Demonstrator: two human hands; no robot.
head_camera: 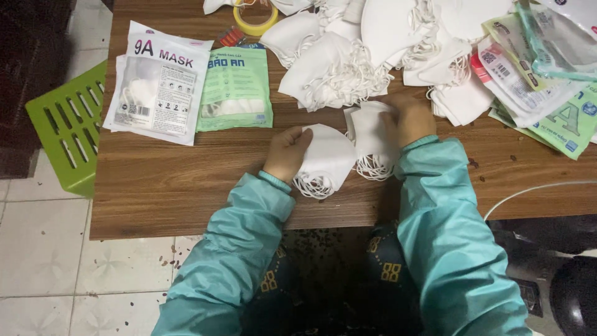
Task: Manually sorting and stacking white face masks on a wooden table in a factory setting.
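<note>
Teal sleeves [435,249] are seen nearest the lens, reaching onto the wooden table [186,180]. One folded white mask [329,155] is pinched at its edge by the left hand [286,152], near the table's front edge. A second white mask [370,134] is pressed under the right hand [410,118], just beside the first; fingers probably curled, grip partly hidden. A loose mask pile [373,56] is stacked toward the table's far edge. Two sealed mask packets [186,87] are laid at the table's left end, a tape roll [255,18] behind them.
</note>
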